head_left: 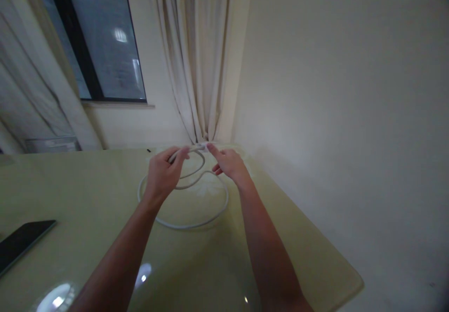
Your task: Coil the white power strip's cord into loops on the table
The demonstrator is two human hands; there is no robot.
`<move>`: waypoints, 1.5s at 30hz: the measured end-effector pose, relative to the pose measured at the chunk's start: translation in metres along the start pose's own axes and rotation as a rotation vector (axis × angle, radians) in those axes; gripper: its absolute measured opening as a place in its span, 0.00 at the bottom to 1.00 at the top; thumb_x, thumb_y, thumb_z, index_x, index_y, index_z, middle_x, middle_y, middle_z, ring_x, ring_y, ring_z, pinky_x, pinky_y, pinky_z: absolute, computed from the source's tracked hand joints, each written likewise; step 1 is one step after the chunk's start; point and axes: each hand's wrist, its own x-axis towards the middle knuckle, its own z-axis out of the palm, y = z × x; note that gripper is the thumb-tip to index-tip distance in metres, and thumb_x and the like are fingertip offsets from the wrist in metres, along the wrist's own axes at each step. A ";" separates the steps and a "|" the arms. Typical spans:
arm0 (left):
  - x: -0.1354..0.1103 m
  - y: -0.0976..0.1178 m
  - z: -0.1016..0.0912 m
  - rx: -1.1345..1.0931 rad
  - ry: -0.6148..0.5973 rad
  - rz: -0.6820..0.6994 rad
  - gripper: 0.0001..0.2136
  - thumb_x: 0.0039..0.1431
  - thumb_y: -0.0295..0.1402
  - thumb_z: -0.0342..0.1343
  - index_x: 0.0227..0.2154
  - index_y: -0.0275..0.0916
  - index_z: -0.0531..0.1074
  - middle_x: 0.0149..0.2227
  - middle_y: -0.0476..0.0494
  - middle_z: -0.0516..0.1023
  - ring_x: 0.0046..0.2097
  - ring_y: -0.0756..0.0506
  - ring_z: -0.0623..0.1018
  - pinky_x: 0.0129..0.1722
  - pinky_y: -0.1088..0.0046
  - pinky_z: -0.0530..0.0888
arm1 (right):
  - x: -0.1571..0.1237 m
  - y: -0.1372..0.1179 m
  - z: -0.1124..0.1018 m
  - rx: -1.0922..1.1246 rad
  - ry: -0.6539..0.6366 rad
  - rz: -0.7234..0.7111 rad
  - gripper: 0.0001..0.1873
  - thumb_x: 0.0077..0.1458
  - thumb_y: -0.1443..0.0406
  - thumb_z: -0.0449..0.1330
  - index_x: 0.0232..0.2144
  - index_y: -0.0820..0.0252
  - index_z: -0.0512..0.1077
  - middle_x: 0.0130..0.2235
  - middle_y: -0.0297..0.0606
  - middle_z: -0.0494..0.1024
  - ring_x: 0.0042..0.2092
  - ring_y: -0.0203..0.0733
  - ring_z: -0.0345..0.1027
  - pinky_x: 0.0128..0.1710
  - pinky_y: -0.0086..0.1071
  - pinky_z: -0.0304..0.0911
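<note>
A white cable (189,228) lies in loose loops on the glossy pale table, and part of it rises between my two hands. My left hand (164,171) is closed round a length of it, thumb and forefinger pressed together. At the far side of the loops, my right hand (229,163) has its thumb at the pale end of the cable, seemingly a plug, which is too blurred to make out. The other fingers of that hand are curled below, partly hidden.
The yellowish table (87,199) meets a plain wall (333,115) on the right. A dark flat device (24,242) lies at the left. Behind the table hang curtains (196,59) beside a window (105,36). A small black bit (149,150) is near the back edge.
</note>
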 end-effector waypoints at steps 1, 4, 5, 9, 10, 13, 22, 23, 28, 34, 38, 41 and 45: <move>0.001 0.002 -0.003 -0.012 0.002 -0.024 0.23 0.69 0.50 0.54 0.25 0.39 0.78 0.18 0.51 0.65 0.21 0.49 0.64 0.24 0.71 0.58 | -0.003 -0.002 -0.004 -0.121 0.097 -0.070 0.35 0.56 0.34 0.65 0.42 0.60 0.79 0.29 0.47 0.83 0.35 0.53 0.82 0.40 0.42 0.73; 0.001 0.009 -0.008 -0.076 -0.067 -0.110 0.29 0.69 0.55 0.51 0.20 0.39 0.75 0.16 0.51 0.61 0.19 0.50 0.58 0.21 0.70 0.54 | -0.013 -0.013 -0.009 -0.316 0.207 -0.475 0.37 0.58 0.39 0.67 0.56 0.59 0.77 0.51 0.53 0.84 0.56 0.57 0.78 0.56 0.47 0.69; 0.001 0.012 -0.010 -0.107 -0.090 -0.135 0.29 0.69 0.55 0.51 0.18 0.39 0.74 0.16 0.51 0.61 0.18 0.51 0.58 0.20 0.70 0.53 | -0.017 -0.017 -0.008 -0.344 0.141 -0.624 0.36 0.60 0.41 0.67 0.60 0.57 0.75 0.57 0.52 0.82 0.60 0.55 0.75 0.60 0.46 0.66; -0.001 0.026 -0.015 -0.222 -0.113 -0.174 0.29 0.68 0.54 0.54 0.16 0.40 0.70 0.16 0.50 0.62 0.18 0.51 0.59 0.19 0.72 0.54 | -0.026 -0.028 0.005 -0.450 -0.126 -0.863 0.20 0.72 0.50 0.58 0.51 0.58 0.77 0.51 0.44 0.83 0.54 0.46 0.74 0.57 0.39 0.63; -0.002 0.030 -0.016 -0.226 -0.118 -0.163 0.28 0.67 0.53 0.55 0.17 0.40 0.71 0.16 0.50 0.63 0.19 0.51 0.60 0.19 0.72 0.55 | -0.026 -0.029 0.007 -0.483 -0.138 -0.853 0.18 0.74 0.51 0.56 0.46 0.59 0.77 0.46 0.43 0.82 0.50 0.44 0.73 0.53 0.37 0.63; 0.000 0.035 -0.022 -0.187 -0.137 -0.101 0.21 0.63 0.48 0.60 0.20 0.39 0.74 0.18 0.49 0.68 0.22 0.50 0.64 0.22 0.73 0.59 | -0.025 -0.028 0.011 -0.513 -0.133 -0.822 0.21 0.76 0.53 0.52 0.35 0.58 0.73 0.38 0.39 0.78 0.43 0.42 0.69 0.45 0.35 0.60; 0.000 -0.003 -0.005 -0.471 -0.285 -0.256 0.23 0.52 0.57 0.70 0.28 0.39 0.78 0.31 0.43 0.81 0.37 0.43 0.78 0.39 0.68 0.75 | -0.011 -0.022 0.003 0.279 0.085 -0.538 0.23 0.68 0.47 0.61 0.30 0.58 0.74 0.30 0.35 0.78 0.31 0.37 0.68 0.33 0.31 0.59; -0.002 -0.003 0.000 -0.604 -0.322 -0.286 0.25 0.54 0.58 0.69 0.27 0.39 0.75 0.29 0.45 0.79 0.36 0.44 0.78 0.40 0.67 0.76 | -0.009 -0.021 0.004 0.351 0.090 -0.506 0.24 0.66 0.46 0.62 0.29 0.58 0.74 0.30 0.35 0.79 0.31 0.37 0.68 0.33 0.31 0.59; -0.008 0.016 0.003 -1.159 -0.441 -0.450 0.23 0.62 0.55 0.65 0.28 0.40 0.69 0.17 0.62 0.50 0.17 0.57 0.48 0.18 0.82 0.62 | 0.000 -0.009 0.006 0.439 0.096 -0.348 0.27 0.64 0.43 0.60 0.27 0.59 0.74 0.29 0.36 0.80 0.27 0.34 0.65 0.29 0.29 0.57; 0.001 0.024 -0.019 -0.890 -0.423 -0.538 0.24 0.63 0.56 0.63 0.27 0.38 0.70 0.19 0.61 0.48 0.18 0.57 0.44 0.14 0.82 0.48 | 0.006 0.004 -0.005 0.140 -0.086 -0.358 0.25 0.63 0.46 0.62 0.26 0.60 0.77 0.25 0.33 0.75 0.27 0.33 0.60 0.28 0.28 0.53; 0.000 0.020 -0.024 -0.648 -0.476 -0.511 0.29 0.55 0.62 0.66 0.24 0.38 0.68 0.20 0.59 0.50 0.18 0.57 0.49 0.15 0.81 0.48 | 0.002 0.002 -0.003 0.162 -0.187 -0.434 0.18 0.60 0.50 0.68 0.32 0.58 0.72 0.29 0.29 0.74 0.30 0.34 0.65 0.30 0.28 0.58; -0.001 0.020 -0.023 -0.616 -0.431 -0.504 0.29 0.54 0.63 0.66 0.24 0.38 0.69 0.21 0.58 0.51 0.19 0.56 0.49 0.16 0.80 0.48 | -0.007 -0.007 -0.002 0.233 -0.230 -0.446 0.21 0.56 0.50 0.72 0.32 0.56 0.69 0.28 0.25 0.67 0.27 0.32 0.62 0.27 0.27 0.58; 0.000 0.024 -0.019 -0.705 -0.339 -0.469 0.28 0.54 0.59 0.68 0.25 0.37 0.70 0.21 0.58 0.51 0.20 0.56 0.50 0.16 0.80 0.51 | -0.020 -0.020 0.000 0.402 -0.251 -0.417 0.22 0.57 0.47 0.70 0.30 0.55 0.68 0.23 0.22 0.60 0.21 0.29 0.51 0.20 0.25 0.48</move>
